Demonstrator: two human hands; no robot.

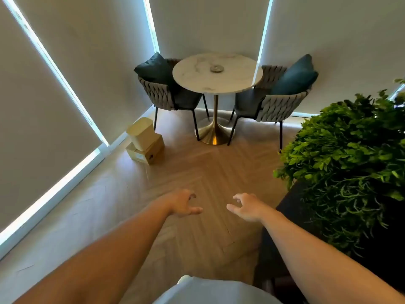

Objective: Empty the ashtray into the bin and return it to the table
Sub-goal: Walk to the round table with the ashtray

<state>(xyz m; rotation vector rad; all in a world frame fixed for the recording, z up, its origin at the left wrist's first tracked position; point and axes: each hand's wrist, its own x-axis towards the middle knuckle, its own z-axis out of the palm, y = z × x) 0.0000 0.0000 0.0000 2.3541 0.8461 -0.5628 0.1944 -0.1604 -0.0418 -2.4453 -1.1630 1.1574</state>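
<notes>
Floor [197, 172] stretched bare between the person and the corner at twelve o'clock, so nothing had been picked up yet. A leafy plant [350, 150] crowded the three o'clock side and could snag a passing arm. The round marble table [241, 84] stood on a single slim pedestal, flanked by two chairs [162, 95]; a knock might rock it. The bin [141, 130] sat at ten o'clock on a cardboard box [151, 151], a perch that looked easy to tip. The ashtray [215, 68] rested near the table's centre, probably a long reach. The left hand [183, 204] and right hand [245, 207] hung low, fingers loosely curled and empty.
</notes>
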